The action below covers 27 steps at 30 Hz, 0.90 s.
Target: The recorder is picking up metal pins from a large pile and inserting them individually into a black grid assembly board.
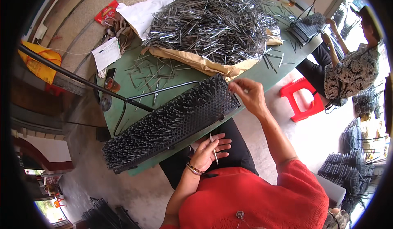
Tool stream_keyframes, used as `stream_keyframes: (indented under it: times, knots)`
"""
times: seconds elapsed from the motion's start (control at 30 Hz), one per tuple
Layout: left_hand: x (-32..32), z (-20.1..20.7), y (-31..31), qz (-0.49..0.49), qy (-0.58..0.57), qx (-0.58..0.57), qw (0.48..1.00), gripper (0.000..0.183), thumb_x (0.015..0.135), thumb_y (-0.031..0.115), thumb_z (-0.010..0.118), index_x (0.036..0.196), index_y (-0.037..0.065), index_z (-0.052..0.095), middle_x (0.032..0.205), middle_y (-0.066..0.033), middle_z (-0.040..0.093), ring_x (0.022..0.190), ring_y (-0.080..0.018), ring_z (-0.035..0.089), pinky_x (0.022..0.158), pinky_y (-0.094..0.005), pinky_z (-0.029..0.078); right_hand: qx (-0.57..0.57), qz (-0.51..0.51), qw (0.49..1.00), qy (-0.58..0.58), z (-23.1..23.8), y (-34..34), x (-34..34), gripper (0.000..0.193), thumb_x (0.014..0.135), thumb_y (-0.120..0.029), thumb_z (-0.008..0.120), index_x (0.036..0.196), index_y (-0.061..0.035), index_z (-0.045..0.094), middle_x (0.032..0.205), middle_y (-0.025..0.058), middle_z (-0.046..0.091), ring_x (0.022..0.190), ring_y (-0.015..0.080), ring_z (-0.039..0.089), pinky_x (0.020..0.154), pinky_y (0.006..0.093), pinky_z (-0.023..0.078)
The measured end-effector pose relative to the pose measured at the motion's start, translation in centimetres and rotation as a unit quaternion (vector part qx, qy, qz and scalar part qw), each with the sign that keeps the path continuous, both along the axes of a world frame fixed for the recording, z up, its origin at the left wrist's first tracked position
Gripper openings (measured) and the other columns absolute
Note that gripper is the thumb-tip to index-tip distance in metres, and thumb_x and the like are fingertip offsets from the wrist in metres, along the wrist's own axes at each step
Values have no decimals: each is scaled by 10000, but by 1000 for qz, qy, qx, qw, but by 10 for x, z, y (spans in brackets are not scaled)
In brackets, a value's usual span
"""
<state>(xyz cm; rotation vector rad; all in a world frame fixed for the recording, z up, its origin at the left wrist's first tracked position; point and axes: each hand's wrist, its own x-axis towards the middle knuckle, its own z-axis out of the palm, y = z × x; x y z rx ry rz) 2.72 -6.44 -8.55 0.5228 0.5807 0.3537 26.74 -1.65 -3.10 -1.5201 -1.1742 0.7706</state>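
Note:
A long black perforated metal rack [223,102] with a handle lies slantwise across the near edge of the table. Thin metal rods [151,124] stand packed in most of its holes; the strip along its near right side shows bare holes. My left hand [204,154] is palm up over my lap, the thumb pressing a slim light metal rod [213,147] against the fingers. At the rack's right end is my right hand [250,94], thumb and forefinger pinched together by the last rods. Whatever sits between those fingertips is too small to make out.
A big heap of loose metal rods [213,24] lies on brown paper [184,56] atop the green table [123,120]. A notepad [107,55] and a cup of brown liquid [111,84] are left. Across at right, another person [348,69] handles a similar rack [305,30] beside a red stool [301,100].

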Motion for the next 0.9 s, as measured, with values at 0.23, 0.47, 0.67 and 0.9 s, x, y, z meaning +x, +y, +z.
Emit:
stream_keyframes:
  times: [0.23, 0.47, 0.67, 0.9]
  knots:
    - [0, -12, -1, 28, -34, -26, 999, 475, 851, 25, 384, 1321, -39, 398, 1244, -194, 535, 1099, -239, 563, 911, -371, 486, 94, -70, 986, -121, -10, 26, 0, 175, 831, -139, 695, 884, 27, 677, 663, 65, 635, 608, 67, 536, 568, 241, 442]
    - [-2, -10, -2, 31, -35, -26, 999, 485, 841, 18, 389, 1321, -51, 395, 1231, -199, 541, 1090, -240, 569, 903, -363, 493, 124, -29, 974, -188, -17, 30, -14, 164, 799, -126, 712, 876, 14, 673, 730, 113, 657, 623, 150, 606, 587, 285, 481]
    - [-2, -11, -2, 31, -38, -28, 998, 481, 842, 22, 395, 1318, -53, 400, 1218, -196, 550, 1082, -238, 575, 894, -358, 500, 86, 2, 973, -212, -20, 32, -16, 178, 783, -119, 719, 904, 3, 669, 803, 110, 670, 674, 184, 635, 613, 295, 493]
    - [-3, -14, -2, 34, -37, -34, 998, 469, 856, 36, 397, 1315, -60, 402, 1213, -195, 555, 1082, -238, 576, 902, -357, 496, 91, 4, 972, -215, -19, 34, -18, 193, 769, -114, 731, 910, 0, 664, 782, 102, 662, 697, 185, 638, 633, 298, 504]
